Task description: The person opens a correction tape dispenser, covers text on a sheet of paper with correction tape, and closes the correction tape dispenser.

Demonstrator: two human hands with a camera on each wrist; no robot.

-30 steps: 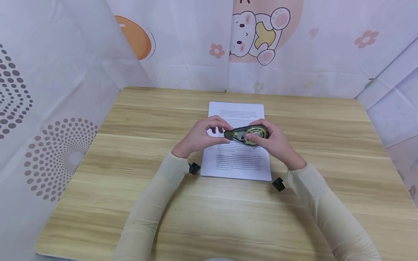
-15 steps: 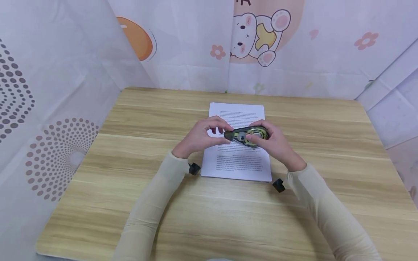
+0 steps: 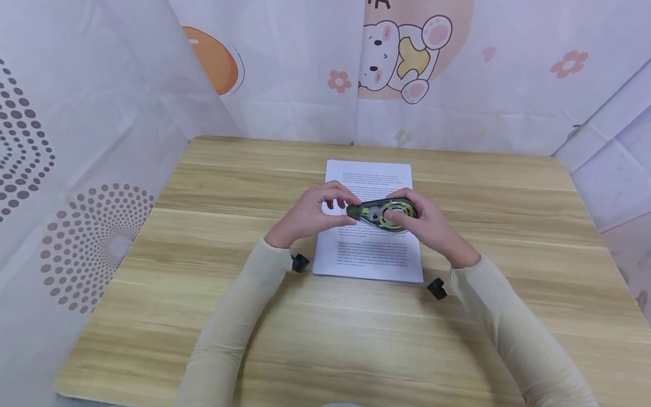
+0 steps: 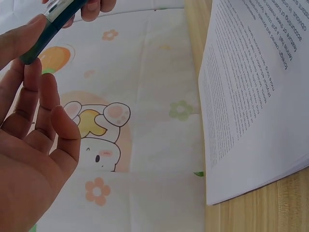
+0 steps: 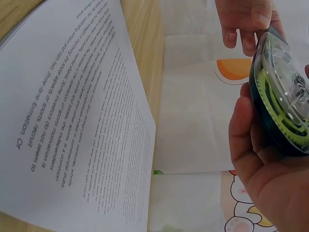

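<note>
A correction tape (image 3: pixel 377 213) with a clear body and green gear wheels is held level above a stack of printed paper (image 3: pixel 366 263). My right hand (image 3: pixel 433 225) grips its wide end, thumb on top and fingers beneath. At the narrow tip, my left hand (image 3: pixel 304 216) pinches the dark cap (image 3: pixel 353 212) between thumb and fingers. In the left wrist view that dark tip (image 4: pixel 34 54) lies between thumb and fingertips, and the other fingers are loosely bent. The right wrist view shows the gear wheel (image 5: pixel 280 108) through the clear shell. The cap appears seated on the tip.
The paper lies on a wood-grain table (image 3: pixel 213 237). A patterned white curtain (image 3: pixel 285 68) hangs along the back and sides. Black wrist mounts (image 3: pixel 300 263) stick out below the sleeves.
The left hand and the capped tip have shifted slightly left. The right wrist has moved a little to the right. Both hands keep their hold on the correction tape.
</note>
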